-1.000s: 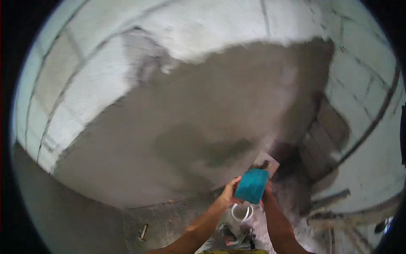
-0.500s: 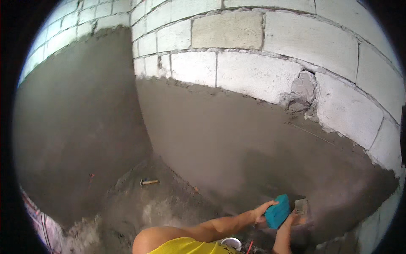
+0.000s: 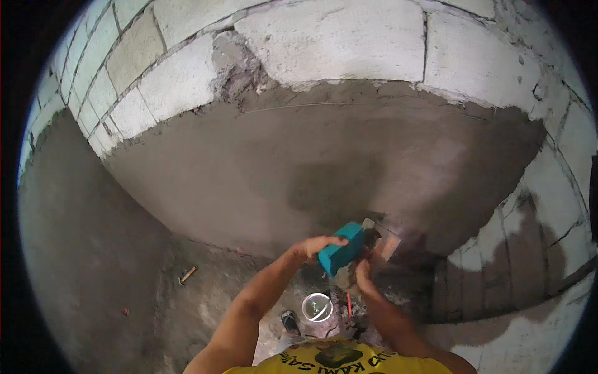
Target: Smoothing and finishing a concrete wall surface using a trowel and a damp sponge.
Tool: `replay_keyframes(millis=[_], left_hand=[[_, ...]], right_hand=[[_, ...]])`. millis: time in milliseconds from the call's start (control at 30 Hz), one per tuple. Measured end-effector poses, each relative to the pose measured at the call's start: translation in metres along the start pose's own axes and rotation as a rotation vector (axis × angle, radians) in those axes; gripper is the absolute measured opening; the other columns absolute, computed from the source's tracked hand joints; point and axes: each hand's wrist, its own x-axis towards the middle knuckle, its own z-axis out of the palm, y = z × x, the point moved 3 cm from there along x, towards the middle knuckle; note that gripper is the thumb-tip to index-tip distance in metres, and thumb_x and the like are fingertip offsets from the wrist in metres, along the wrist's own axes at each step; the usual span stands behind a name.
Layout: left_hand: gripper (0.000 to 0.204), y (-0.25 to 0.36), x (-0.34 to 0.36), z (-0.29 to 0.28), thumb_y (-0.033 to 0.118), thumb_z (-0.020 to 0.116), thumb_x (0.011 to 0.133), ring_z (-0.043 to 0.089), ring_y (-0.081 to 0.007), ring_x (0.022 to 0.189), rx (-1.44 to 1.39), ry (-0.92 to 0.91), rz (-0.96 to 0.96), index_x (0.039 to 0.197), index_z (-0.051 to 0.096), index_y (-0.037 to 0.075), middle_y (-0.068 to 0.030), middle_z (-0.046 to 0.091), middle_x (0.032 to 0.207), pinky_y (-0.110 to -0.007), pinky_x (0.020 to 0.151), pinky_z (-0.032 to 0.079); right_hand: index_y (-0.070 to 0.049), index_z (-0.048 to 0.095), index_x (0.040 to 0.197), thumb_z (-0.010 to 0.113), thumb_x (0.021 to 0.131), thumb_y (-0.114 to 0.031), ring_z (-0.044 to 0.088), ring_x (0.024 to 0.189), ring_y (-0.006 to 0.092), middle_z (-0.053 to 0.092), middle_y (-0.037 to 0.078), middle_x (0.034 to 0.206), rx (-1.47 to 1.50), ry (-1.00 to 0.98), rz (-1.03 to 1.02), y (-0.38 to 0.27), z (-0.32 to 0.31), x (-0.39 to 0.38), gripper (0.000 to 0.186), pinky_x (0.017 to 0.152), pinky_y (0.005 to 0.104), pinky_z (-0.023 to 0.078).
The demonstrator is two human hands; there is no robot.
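Observation:
A teal box-shaped thing [image 3: 338,251] is in my left hand [image 3: 320,245], fingers over its upper left side. Grey mortar [image 3: 346,276] shows against its lower right side; whether the thing is hollow or solid I cannot tell. Close beside it, my right hand [image 3: 364,274] is closed on a trowel with a flat rectangular metal blade [image 3: 387,244]; its handle is mostly hidden. Both tools are held in front of the lower part of the wall's wet grey plaster [image 3: 249,181].
Bare white blocks [image 3: 336,43] rise above the plaster. On the rough floor stand a white bucket [image 3: 317,307] and, beside it, a thin red stick-like thing [image 3: 349,305]. A hammer [image 3: 187,275] lies to the left. More bare blockwork [image 3: 529,249] is at the right.
My view has swung to the right and downward, bringing the bucket and my foot into sight. My hands still hold the teal thing and the trowel, now turned at a different angle.

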Motion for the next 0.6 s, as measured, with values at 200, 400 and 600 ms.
replay_keyframes(millis=[200, 400, 600], left_hand=[[0.090, 0.169, -0.044, 0.024, 0.044, 0.076, 0.075, 0.053, -0.0258, 0.115, 0.414, 0.129, 0.709, 0.147, 0.036, 0.008, -0.0134, 0.053, 0.131, -0.042, 0.096, 0.045], [0.080, 0.131, -0.120, -0.064, 0.042, 0.070, 0.085, 0.053, -0.0255, 0.116, -0.158, 0.414, 1.073, 0.145, 0.032, 0.003, -0.0132, 0.053, 0.128, -0.043, 0.094, 0.047], [0.087, -0.162, -0.139, -0.165, 0.050, 0.072, 0.081, 0.054, -0.0307, 0.118, -0.718, 0.681, 0.663, 0.144, 0.036, 0.002, -0.0150, 0.052, 0.133, -0.047, 0.099, 0.045]], right_hand=[[-0.001, 0.033, 0.147, 0.055, 0.099, -0.029, 0.054, 0.101, 0.0207, 0.058, 0.009, 0.109, -0.520, 0.011, -0.769, -0.073, -0.024, 0.032, 0.060, 0.088, 0.0318, 0.044], [-0.001, 0.047, 0.132, 0.054, 0.097, -0.034, 0.054, 0.073, 0.0163, 0.055, 0.008, 0.087, -0.260, -0.148, -0.791, -0.248, 0.050, 0.071, 0.048, 0.067, 0.0328, 0.047], [-0.004, 0.057, 0.114, 0.053, 0.097, -0.039, 0.066, 0.078, 0.0377, 0.065, 0.023, 0.095, -0.885, -0.297, -1.116, -0.250, 0.191, 0.021, 0.039, 0.076, 0.0461, 0.049]])
